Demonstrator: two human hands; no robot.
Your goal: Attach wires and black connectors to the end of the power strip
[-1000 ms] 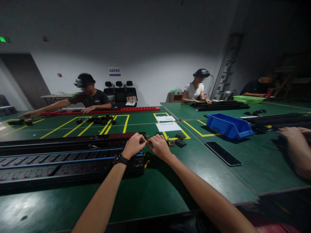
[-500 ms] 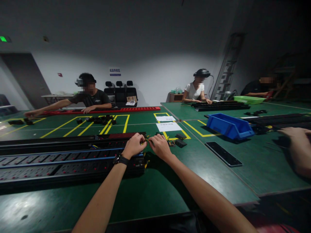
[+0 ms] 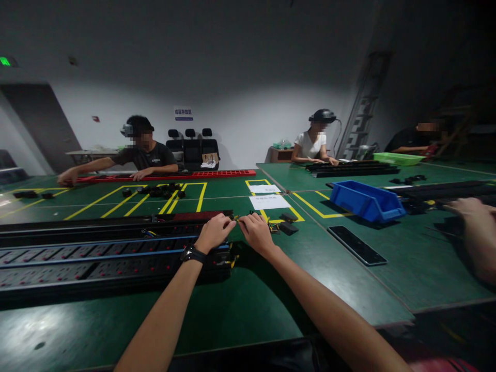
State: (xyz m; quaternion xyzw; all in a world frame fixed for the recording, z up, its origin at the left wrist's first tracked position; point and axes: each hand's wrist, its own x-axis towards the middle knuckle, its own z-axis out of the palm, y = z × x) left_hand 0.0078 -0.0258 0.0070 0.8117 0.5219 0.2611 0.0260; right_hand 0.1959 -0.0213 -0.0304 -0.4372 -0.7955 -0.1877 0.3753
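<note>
My left hand (image 3: 214, 231), with a watch on the wrist, is closed in a pinch at the right end of the long black power strips (image 3: 89, 252). Fingertip to fingertip with it, my right hand (image 3: 256, 231) pinches too. Between them shows a bit of thin yellow wire (image 3: 237, 218); its ends are hidden by the fingers. More yellow wires (image 3: 234, 260) stick out of the nearer strip's end, just below my hands. Small black blocks (image 3: 288, 227) lie on the table right of my right hand.
On the green table (image 3: 302, 274), a phone (image 3: 356, 246) and a blue bin (image 3: 364, 201) stand to the right. White papers (image 3: 269, 201) lie ahead. A co-worker's hand (image 3: 475, 222) is at the right edge. Across the table, people sit by a red rail (image 3: 225, 174) and black rails (image 3: 352, 169).
My hands have shifted very slightly, the left fingers now reaching a little further right, with the pinch kept. At the far left a co-worker's outstretched hand has moved right, away from small black parts.
</note>
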